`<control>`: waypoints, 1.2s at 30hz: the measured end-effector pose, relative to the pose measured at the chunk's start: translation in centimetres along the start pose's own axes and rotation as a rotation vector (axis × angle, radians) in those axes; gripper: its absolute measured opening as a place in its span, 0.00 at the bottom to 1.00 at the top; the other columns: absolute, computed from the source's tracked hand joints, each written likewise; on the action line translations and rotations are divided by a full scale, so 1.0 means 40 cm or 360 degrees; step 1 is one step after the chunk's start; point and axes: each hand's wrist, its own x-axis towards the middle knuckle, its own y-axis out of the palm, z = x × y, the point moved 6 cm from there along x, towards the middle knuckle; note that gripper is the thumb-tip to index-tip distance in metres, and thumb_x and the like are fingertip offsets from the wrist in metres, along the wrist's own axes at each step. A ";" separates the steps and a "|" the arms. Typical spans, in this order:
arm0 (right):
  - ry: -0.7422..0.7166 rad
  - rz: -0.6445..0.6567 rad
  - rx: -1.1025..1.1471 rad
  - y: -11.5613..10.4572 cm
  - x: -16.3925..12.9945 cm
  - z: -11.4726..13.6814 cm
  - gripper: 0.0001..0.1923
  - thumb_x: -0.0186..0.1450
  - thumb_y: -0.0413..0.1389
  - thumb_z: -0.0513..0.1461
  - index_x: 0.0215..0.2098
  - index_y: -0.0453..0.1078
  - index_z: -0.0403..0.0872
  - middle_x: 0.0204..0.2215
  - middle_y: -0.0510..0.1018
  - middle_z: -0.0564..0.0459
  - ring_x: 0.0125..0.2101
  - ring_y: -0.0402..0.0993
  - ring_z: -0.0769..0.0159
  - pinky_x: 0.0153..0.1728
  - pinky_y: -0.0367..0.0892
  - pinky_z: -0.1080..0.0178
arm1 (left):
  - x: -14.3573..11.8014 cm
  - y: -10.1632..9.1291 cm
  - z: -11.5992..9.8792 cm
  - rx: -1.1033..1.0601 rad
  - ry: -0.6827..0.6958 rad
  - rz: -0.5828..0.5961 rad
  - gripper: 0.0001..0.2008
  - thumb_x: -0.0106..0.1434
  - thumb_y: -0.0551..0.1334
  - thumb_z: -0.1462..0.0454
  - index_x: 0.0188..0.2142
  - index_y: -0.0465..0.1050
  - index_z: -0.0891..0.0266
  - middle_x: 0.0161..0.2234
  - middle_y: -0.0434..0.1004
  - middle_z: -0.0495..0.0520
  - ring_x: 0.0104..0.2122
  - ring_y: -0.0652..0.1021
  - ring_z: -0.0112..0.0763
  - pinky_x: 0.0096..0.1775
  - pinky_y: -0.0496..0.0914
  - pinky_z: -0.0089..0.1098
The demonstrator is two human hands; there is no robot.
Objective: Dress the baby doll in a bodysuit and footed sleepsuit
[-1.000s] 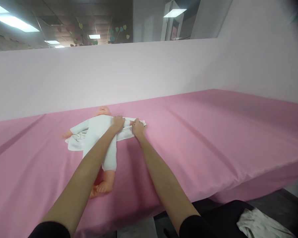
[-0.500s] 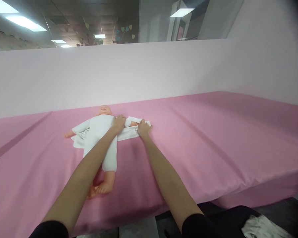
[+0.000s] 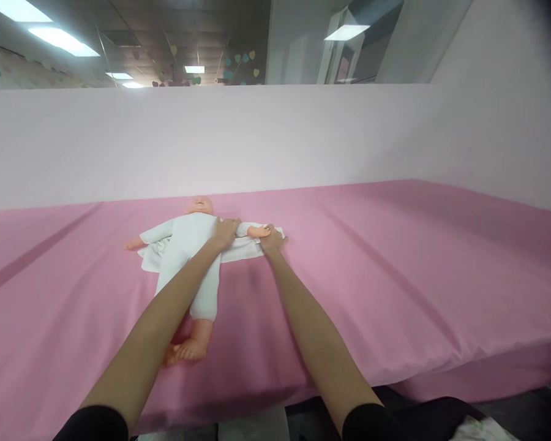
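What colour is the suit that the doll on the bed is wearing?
White, or very pale; the doll's suit shows plainly in the head view, against the pink sheet.

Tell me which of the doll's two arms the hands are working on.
The doll's arm stretched toward image right, its bare hand at. The left hand rests at its shoulder, the right hand at its wrist; the other arm lies untouched.

Left hand (image 3: 224, 231) on doll (image 3: 188, 245), right hand (image 3: 272, 243) pressing white cloth (image 3: 243, 248), pink bed (image 3: 395, 275)
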 end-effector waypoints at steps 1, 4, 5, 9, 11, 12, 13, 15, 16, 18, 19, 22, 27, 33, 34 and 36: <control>-0.0027 0.0009 0.0027 0.001 0.001 0.003 0.09 0.65 0.47 0.42 0.40 0.67 0.49 0.32 0.77 0.53 0.40 0.70 0.60 0.50 0.50 0.53 | 0.000 0.005 -0.004 -0.0004 0.0003 0.0001 0.17 0.62 0.52 0.69 0.51 0.63 0.59 0.48 0.73 0.58 0.51 0.71 0.40 0.56 0.55 0.45; -0.0104 0.0042 0.0050 0.007 0.007 0.014 0.11 0.63 0.50 0.43 0.42 0.67 0.49 0.36 0.77 0.51 0.43 0.69 0.58 0.49 0.52 0.54 | -0.001 0.015 -0.011 -0.0008 -0.0012 -0.0002 0.19 0.61 0.52 0.70 0.52 0.62 0.60 0.49 0.72 0.59 0.53 0.69 0.40 0.58 0.52 0.47; -0.0134 0.0057 0.0045 0.010 0.009 0.018 0.12 0.62 0.51 0.44 0.42 0.66 0.47 0.36 0.77 0.49 0.43 0.69 0.57 0.48 0.54 0.55 | -0.002 0.016 -0.011 -0.0004 -0.0022 -0.0002 0.19 0.61 0.53 0.70 0.53 0.62 0.61 0.50 0.72 0.59 0.53 0.69 0.40 0.58 0.52 0.47; -0.0235 0.0103 0.0159 0.021 0.014 0.025 0.14 0.63 0.51 0.44 0.43 0.64 0.45 0.35 0.75 0.48 0.36 0.70 0.61 0.36 0.59 0.63 | -0.006 0.016 -0.010 0.0053 -0.0061 0.0005 0.22 0.60 0.56 0.67 0.55 0.61 0.64 0.52 0.69 0.62 0.54 0.67 0.43 0.59 0.49 0.47; -0.0267 0.0058 0.0269 0.018 0.011 0.020 0.12 0.63 0.50 0.42 0.44 0.63 0.46 0.36 0.73 0.50 0.34 0.68 0.63 0.31 0.57 0.65 | -0.009 0.016 -0.008 0.0091 -0.0085 0.0009 0.23 0.60 0.57 0.67 0.55 0.60 0.64 0.53 0.69 0.63 0.54 0.67 0.43 0.59 0.49 0.48; -0.0278 0.0006 0.0302 0.013 0.008 0.017 0.12 0.63 0.49 0.41 0.44 0.63 0.47 0.36 0.72 0.50 0.33 0.67 0.64 0.30 0.56 0.66 | -0.009 0.016 -0.006 0.0107 -0.0095 0.0012 0.22 0.60 0.56 0.67 0.55 0.61 0.65 0.53 0.69 0.63 0.54 0.68 0.43 0.59 0.49 0.48; -0.0282 -0.0056 0.0315 0.005 0.005 0.014 0.11 0.63 0.49 0.40 0.44 0.63 0.47 0.36 0.71 0.51 0.33 0.67 0.64 0.30 0.55 0.66 | -0.010 0.017 -0.005 0.0120 -0.0102 0.0017 0.21 0.60 0.56 0.67 0.54 0.61 0.65 0.53 0.69 0.63 0.53 0.68 0.43 0.59 0.48 0.48; -0.0266 -0.0188 0.0304 -0.012 -0.004 0.007 0.10 0.62 0.50 0.39 0.43 0.64 0.47 0.36 0.68 0.51 0.32 0.65 0.65 0.29 0.53 0.66 | -0.009 0.019 -0.003 0.0139 -0.0108 0.0028 0.21 0.61 0.56 0.67 0.54 0.61 0.64 0.52 0.69 0.63 0.53 0.68 0.43 0.59 0.48 0.49; -0.0243 -0.0237 0.0291 -0.019 -0.008 0.005 0.10 0.62 0.50 0.39 0.42 0.64 0.47 0.36 0.68 0.51 0.31 0.64 0.65 0.28 0.53 0.66 | -0.008 0.021 -0.002 0.0145 -0.0110 0.0033 0.21 0.61 0.56 0.66 0.54 0.61 0.65 0.52 0.69 0.63 0.53 0.68 0.43 0.59 0.48 0.49; -0.0180 -0.0306 0.0263 -0.032 -0.015 0.001 0.09 0.63 0.51 0.40 0.41 0.65 0.48 0.36 0.67 0.52 0.30 0.62 0.66 0.27 0.51 0.66 | -0.007 0.024 0.000 0.0151 -0.0115 0.0037 0.21 0.61 0.57 0.66 0.54 0.61 0.65 0.52 0.69 0.63 0.53 0.69 0.43 0.59 0.48 0.49; -0.0150 -0.0332 0.0248 -0.037 -0.018 0.000 0.09 0.63 0.52 0.40 0.41 0.66 0.48 0.36 0.66 0.52 0.29 0.62 0.67 0.27 0.51 0.66 | -0.007 0.024 0.000 0.0153 -0.0118 0.0036 0.21 0.61 0.57 0.66 0.54 0.61 0.66 0.52 0.69 0.63 0.53 0.69 0.43 0.59 0.48 0.49; -0.0110 -0.0369 0.0182 -0.043 -0.023 0.000 0.10 0.64 0.50 0.42 0.42 0.67 0.48 0.38 0.66 0.51 0.30 0.63 0.66 0.28 0.52 0.66 | -0.008 0.022 -0.002 0.0148 -0.0124 0.0021 0.21 0.60 0.58 0.66 0.54 0.62 0.66 0.51 0.70 0.63 0.52 0.69 0.44 0.59 0.48 0.49; -0.0339 -0.0367 -0.0216 -0.034 -0.033 0.038 0.16 0.62 0.49 0.34 0.48 0.69 0.44 0.53 0.64 0.39 0.52 0.60 0.53 0.49 0.55 0.51 | -0.012 0.007 -0.001 0.0108 -0.0200 -0.0054 0.20 0.62 0.56 0.66 0.54 0.61 0.65 0.50 0.71 0.64 0.51 0.70 0.46 0.58 0.51 0.49; -0.0893 -0.0035 -0.0512 0.023 -0.065 0.144 0.26 0.61 0.44 0.27 0.56 0.63 0.38 0.59 0.62 0.35 0.62 0.48 0.53 0.60 0.36 0.43 | -0.012 -0.014 -0.002 0.0022 -0.0234 -0.0064 0.19 0.62 0.56 0.64 0.53 0.62 0.64 0.50 0.71 0.64 0.51 0.71 0.47 0.57 0.54 0.49; -0.0897 0.0042 -0.0481 0.032 -0.068 0.151 0.24 0.61 0.44 0.27 0.55 0.65 0.37 0.57 0.65 0.34 0.61 0.51 0.52 0.60 0.38 0.45 | -0.015 -0.021 0.000 0.0007 -0.0230 -0.0052 0.19 0.62 0.57 0.63 0.53 0.62 0.64 0.50 0.71 0.64 0.51 0.71 0.46 0.57 0.54 0.49; -0.0848 0.0177 -0.0401 0.046 -0.070 0.154 0.22 0.59 0.46 0.27 0.49 0.70 0.36 0.51 0.71 0.34 0.58 0.57 0.51 0.60 0.43 0.49 | -0.030 -0.038 0.015 -0.0025 -0.0226 -0.0029 0.20 0.62 0.57 0.61 0.53 0.63 0.63 0.50 0.72 0.62 0.52 0.71 0.45 0.57 0.54 0.49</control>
